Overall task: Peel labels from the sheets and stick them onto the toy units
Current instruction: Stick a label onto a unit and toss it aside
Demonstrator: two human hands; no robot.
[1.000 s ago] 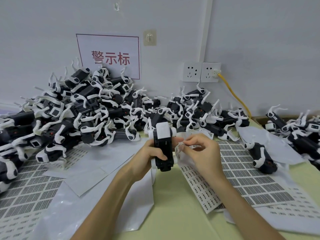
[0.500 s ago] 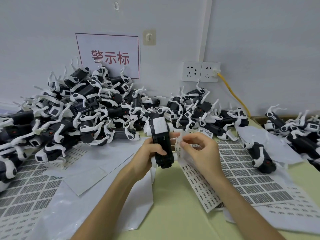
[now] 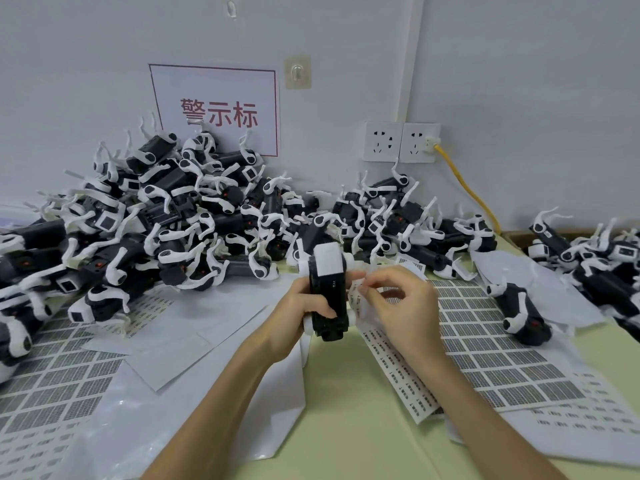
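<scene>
1. Pale green tabletop (image 3: 346,427) ran up to a grey-white wall, with papers and toys spread over most of it.
2. One black-and-white toy unit (image 3: 329,296) was held above the middle of the tabletop, with its white end pointing away from the person and its black face turned up.
3. The left hand (image 3: 298,313) gripped this unit from its left side, thumb laid across the black face and fingers curled round behind.
4. The right hand (image 3: 405,306) sat just beside the unit's right edge, thumb and forefinger pinching a small white label (image 3: 363,289) (whether it already touched the unit, I could not tell).
5. Below that hand lay a narrow label strip (image 3: 398,372), partly overlapping a wide label sheet (image 3: 491,348); further sheets (image 3: 52,375) lay at the left.
6. A single toy unit (image 3: 519,313) lay on its side to the right, while a big heap of toy units (image 3: 173,220) was piled against the wall.
7. On the wall hung a red-lettered sign (image 3: 214,109), a hook (image 3: 297,72), and two sockets (image 3: 401,142), one of them with a yellow cable (image 3: 464,185) plugged in.
</scene>
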